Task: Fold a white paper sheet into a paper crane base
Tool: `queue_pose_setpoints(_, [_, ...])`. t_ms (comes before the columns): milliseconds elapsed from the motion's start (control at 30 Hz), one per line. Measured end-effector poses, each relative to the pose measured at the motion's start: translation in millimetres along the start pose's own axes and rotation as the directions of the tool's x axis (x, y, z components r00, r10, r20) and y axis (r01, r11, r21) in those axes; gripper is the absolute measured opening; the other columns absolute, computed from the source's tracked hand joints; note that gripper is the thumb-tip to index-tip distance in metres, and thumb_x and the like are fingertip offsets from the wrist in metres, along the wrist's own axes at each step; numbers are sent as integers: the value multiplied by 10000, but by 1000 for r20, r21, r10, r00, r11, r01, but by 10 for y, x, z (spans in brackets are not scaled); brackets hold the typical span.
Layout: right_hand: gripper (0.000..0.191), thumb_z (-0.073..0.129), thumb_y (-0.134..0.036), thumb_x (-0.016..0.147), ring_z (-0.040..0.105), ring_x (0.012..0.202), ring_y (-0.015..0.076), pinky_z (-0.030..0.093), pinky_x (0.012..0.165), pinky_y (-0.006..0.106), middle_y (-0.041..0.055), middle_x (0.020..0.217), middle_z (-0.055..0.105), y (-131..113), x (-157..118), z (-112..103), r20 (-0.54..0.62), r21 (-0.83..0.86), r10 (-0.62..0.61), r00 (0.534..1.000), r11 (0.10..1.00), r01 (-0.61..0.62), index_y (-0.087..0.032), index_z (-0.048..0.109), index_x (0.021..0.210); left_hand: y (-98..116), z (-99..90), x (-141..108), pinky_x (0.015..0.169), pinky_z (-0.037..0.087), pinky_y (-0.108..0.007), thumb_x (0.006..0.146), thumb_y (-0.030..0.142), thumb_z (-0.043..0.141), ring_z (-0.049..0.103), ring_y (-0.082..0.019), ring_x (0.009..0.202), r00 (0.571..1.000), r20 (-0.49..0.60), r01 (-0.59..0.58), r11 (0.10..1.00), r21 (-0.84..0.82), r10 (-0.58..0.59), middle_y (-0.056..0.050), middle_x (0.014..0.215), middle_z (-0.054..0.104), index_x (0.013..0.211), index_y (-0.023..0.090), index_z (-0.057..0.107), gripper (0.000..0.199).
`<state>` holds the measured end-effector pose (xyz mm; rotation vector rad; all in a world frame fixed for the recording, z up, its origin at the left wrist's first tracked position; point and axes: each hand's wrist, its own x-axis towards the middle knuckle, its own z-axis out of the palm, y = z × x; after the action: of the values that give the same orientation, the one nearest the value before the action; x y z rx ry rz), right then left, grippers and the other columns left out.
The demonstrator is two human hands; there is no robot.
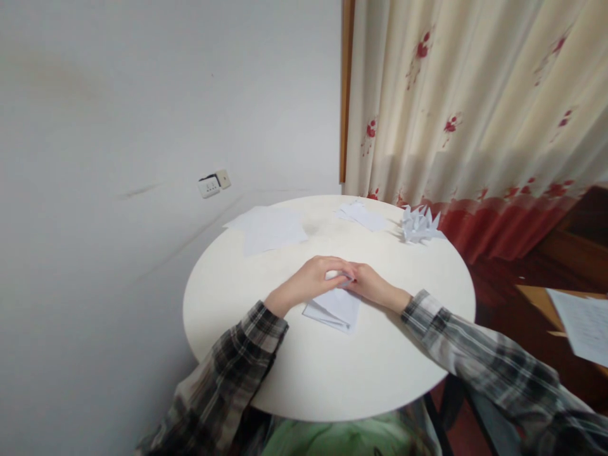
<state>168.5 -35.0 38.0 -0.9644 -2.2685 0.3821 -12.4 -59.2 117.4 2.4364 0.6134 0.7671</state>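
Note:
In the middle of the round white table, a folded white sheet of paper (339, 310) lies with several layers visible at its near edge. My left hand (323, 275) curves over its far end, thumb and fingertips pinched together on the paper. From the other side, my right hand (370, 284) meets the left at that same end, its fingers bent onto the paper. The right fingertips are largely hidden by the left hand, and so is the far part of the sheet.
Flat white sheets (273, 229) lie at the table's far left. Smaller paper pieces (363, 215) are at the back, beside a cluster of folded paper shapes (418, 225). A wall with a socket (209, 186) borders the left; a curtain (465, 114) hangs behind. Written paper (584, 323) lies on wooden furniture at right.

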Motion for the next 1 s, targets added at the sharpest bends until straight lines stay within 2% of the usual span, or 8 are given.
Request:
queue_pose_setpoints(133, [202, 631, -310, 773, 590, 815, 177, 456, 743, 292, 62, 877, 635, -69, -17, -47, 1, 23, -37, 999, 999, 37, -178, 647, 924, 10, 15, 2, 737, 457, -238, 809, 153, 528, 618, -128, 771, 987, -113, 119, 992, 31, -115, -12, 849, 687, 871, 174, 657, 145])
queue_pose_setpoints(267, [256, 626, -362, 775, 568, 796, 167, 443, 735, 289, 56, 867, 628, -151, -27, -85, -41, 89, -33, 999, 995, 36, -172, 635, 946, 3, 48, 17, 696, 463, -239, 823, 198, 518, 615, -126, 727, 958, -240, 168, 985, 27, -157, -10, 801, 673, 848, 168, 632, 121])
queue_pose_setpoints(500, [229, 619, -355, 778, 453, 574, 95, 355, 555, 213, -10, 648, 556, -193, -19, -82, -27, 200, 111, 993, 974, -103, -138, 613, 708, -49, 47, 30, 655, 485, -247, 826, 238, 533, 643, -143, 737, 887, -386, 221, 967, -128, -254, 5, 744, 621, 842, 187, 466, 86])
queue_pose_setpoints(600, [255, 632, -361, 761, 421, 550, 84, 324, 533, 206, -27, 604, 523, -188, -13, -62, -28, 231, 139, 990, 964, -129, -136, 583, 652, -60, 34, 33, 650, 482, -246, 808, 215, 547, 646, -159, 781, 873, -416, 220, 967, -131, -255, 0, 744, 604, 761, 186, 438, 123])
queue_pose_setpoints(700, [267, 632, -355, 759, 407, 546, 79, 309, 528, 205, -35, 586, 502, -193, -11, -56, -24, 260, 151, 988, 956, -140, -137, 561, 623, -45, 9, 33, 696, 480, -252, 794, 161, 544, 639, -158, 828, 883, -406, 196, 971, -140, -237, -12, 776, 625, 722, 175, 454, 116])
queue_pose_setpoints(867, [277, 633, -352, 751, 398, 541, 78, 299, 523, 206, -41, 571, 488, -213, -8, -68, -19, 260, 152, 988, 955, -142, -141, 540, 597, -23, -33, 23, 770, 473, -272, 799, 114, 507, 625, -135, 842, 904, -370, 187, 976, -110, -215, -23, 862, 657, 798, 169, 569, 84])
queue_pose_setpoints(1000, [278, 629, -333, 754, 393, 534, 78, 296, 521, 207, -41, 567, 483, -220, -2, -66, -16, 228, 146, 989, 964, -139, -145, 524, 577, -13, -23, 27, 731, 486, -264, 817, 163, 520, 641, -144, 832, 886, -380, 210, 961, -179, -264, -27, 846, 662, 843, 172, 538, 33])
